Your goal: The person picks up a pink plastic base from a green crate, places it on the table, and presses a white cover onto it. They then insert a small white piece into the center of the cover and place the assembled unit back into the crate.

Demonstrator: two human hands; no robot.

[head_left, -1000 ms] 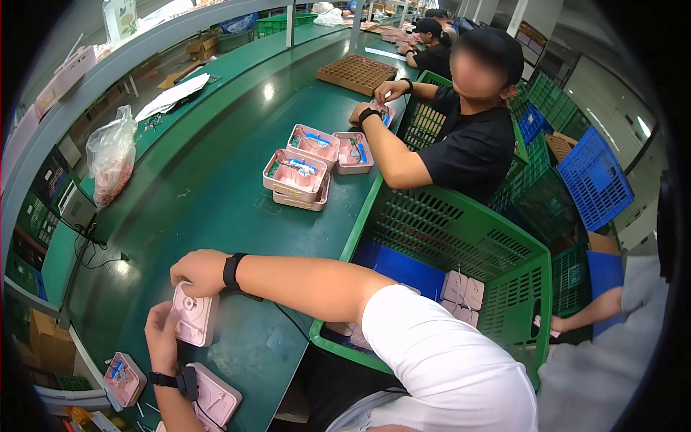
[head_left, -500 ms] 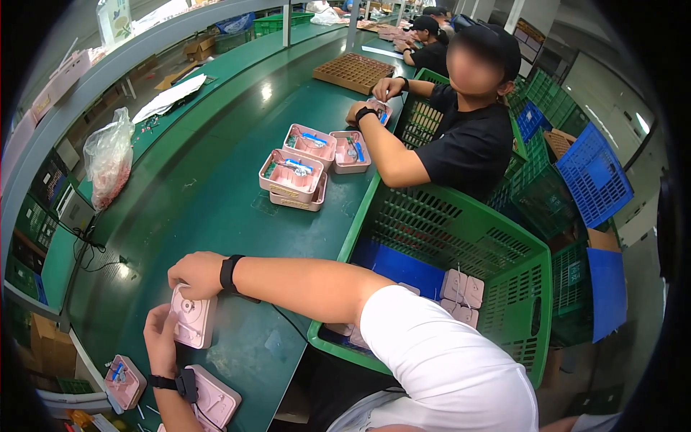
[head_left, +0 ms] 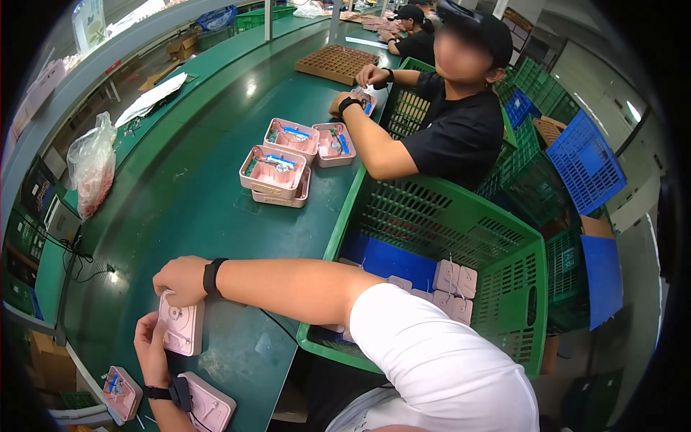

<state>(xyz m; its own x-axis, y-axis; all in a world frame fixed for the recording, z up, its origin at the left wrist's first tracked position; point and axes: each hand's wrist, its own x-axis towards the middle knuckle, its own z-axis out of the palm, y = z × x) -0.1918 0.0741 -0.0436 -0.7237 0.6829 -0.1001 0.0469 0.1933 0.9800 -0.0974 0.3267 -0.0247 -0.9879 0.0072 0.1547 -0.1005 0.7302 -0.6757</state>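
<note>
Both hands, the left hand [head_left: 150,344] and right hand [head_left: 180,279], grip the pale pink plastic housing [head_left: 181,325] flat on the green desk [head_left: 180,194], its round-ringed face up, and it could probably slide off the near edge if either grip slackens.

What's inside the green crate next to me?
The green crate holds several pink cases on a blue sheet lining its bottom. My right arm and shoulder cover its near corner, so anything there is hidden.
</note>
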